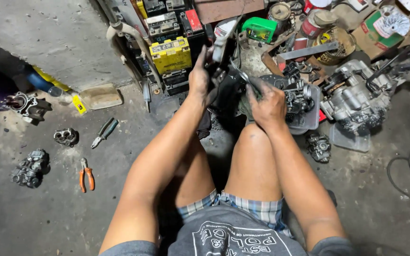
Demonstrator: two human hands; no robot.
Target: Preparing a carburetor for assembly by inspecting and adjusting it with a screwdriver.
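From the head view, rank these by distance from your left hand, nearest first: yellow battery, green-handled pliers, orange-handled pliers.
From the left hand:
1. Yellow battery, just to its left, against the stacked batteries.
2. Green-handled pliers, on the floor, lower left.
3. Orange-handled pliers, farther down the floor, beside the left forearm.

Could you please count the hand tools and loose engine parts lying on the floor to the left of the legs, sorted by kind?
Pliers: 2, orange-handled pliers and dark-handled pliers.
Small metal engine parts: 3, one at far left, one beside the dark pliers, one at lower left.
Total: 5.
Left hand and right hand grip a dark part above the knees.
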